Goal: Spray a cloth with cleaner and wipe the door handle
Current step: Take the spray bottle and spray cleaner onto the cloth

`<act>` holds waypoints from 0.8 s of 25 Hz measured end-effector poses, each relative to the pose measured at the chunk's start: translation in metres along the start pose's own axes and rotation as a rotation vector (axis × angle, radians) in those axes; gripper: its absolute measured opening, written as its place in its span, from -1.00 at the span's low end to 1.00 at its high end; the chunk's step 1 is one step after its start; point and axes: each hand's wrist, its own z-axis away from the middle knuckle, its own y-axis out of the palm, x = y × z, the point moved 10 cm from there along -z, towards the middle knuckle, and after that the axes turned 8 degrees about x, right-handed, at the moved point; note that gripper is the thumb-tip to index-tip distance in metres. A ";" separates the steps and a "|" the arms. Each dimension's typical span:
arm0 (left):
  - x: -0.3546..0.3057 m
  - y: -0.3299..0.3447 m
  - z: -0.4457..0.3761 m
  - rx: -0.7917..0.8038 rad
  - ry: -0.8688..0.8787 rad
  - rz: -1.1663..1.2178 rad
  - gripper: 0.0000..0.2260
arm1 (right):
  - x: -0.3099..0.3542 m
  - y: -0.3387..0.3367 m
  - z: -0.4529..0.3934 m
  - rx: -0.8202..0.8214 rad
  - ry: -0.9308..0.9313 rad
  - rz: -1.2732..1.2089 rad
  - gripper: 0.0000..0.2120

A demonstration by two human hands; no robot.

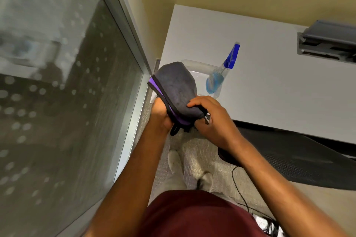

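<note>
A grey cloth [177,86] with a purple and black edge is held up in front of me by both hands. My left hand [160,115] grips its lower left edge, and my right hand [212,119] pinches its lower right corner. A clear spray bottle [215,81] of blue cleaner with a blue trigger head stands in a clear plastic tray [198,66] on the white desk [269,86], just right of the cloth and apart from both hands. No door handle is in view.
A frosted glass wall [57,92] with a metal frame [131,40] runs along the left. A black mesh chair [298,161] sits under the desk's near edge on the right. A grey cable box [327,40] is set into the desk. A black cable [240,194] lies on the carpet.
</note>
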 end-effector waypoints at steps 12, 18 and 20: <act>-0.019 0.019 0.074 0.265 0.169 -0.045 -0.66 | 0.003 0.012 0.021 -0.260 0.087 -0.284 -0.68; -0.059 -0.030 0.083 0.029 0.361 -0.302 -0.77 | -0.041 -0.001 0.029 -0.325 0.246 -0.983 -0.72; -0.063 -0.030 0.088 0.040 0.375 -0.317 -0.75 | -0.044 0.006 0.031 -0.285 0.268 -1.123 -0.72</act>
